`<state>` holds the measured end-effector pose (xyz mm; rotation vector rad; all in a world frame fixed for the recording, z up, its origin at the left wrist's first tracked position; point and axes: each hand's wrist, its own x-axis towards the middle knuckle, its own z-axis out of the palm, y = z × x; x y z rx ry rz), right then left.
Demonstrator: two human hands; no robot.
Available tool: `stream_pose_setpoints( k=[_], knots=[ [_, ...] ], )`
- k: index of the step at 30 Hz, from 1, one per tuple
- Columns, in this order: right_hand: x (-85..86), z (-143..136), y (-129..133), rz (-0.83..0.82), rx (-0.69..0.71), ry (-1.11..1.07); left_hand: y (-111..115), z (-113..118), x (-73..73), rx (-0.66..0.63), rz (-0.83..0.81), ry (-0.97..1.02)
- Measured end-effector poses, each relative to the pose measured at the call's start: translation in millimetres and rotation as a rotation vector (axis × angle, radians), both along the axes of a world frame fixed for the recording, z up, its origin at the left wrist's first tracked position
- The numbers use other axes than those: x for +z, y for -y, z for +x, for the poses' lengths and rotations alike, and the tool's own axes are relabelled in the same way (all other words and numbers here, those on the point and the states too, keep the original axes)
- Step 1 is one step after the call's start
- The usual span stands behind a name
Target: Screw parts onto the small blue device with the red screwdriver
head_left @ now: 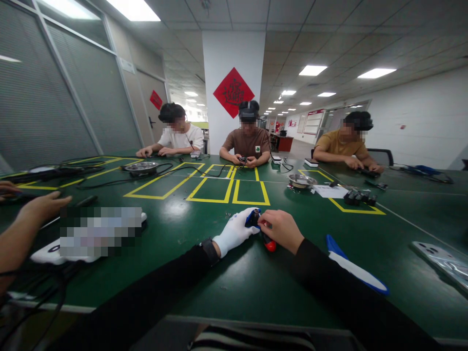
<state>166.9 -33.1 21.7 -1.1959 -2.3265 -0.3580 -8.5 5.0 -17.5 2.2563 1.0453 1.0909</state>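
Note:
My left hand (239, 227), in a white glove with blue fingertips, is closed around a small black part (253, 219) with a metallic top. Bare and bent at the fingers, my right hand (281, 228) touches that part from the right; whether its fingertips pinch anything is too small to tell. Just below the fingers a red and black tool end (269, 244) shows, its other end hidden by my right hand. A white and blue glove (356, 270) lies on the green table (204, 302) to the right of my right forearm.
Metal bowls (302, 182) (142, 167), black parts (360, 197) and white paper (331, 191) lie farther back. A phone (444, 263) is at the right edge. At left are a white device (91, 236), cables and another person's hand (46, 209). Three people sit opposite.

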Motion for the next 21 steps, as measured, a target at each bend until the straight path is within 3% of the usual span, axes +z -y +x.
stream_pose_setpoints(
  k=[21],
  knots=[
    [6.8, 1.5, -1.3, 0.102, 0.064, 0.179, 2.2, -0.7, 2.1, -0.028, 0.021, 0.011]
  ],
)
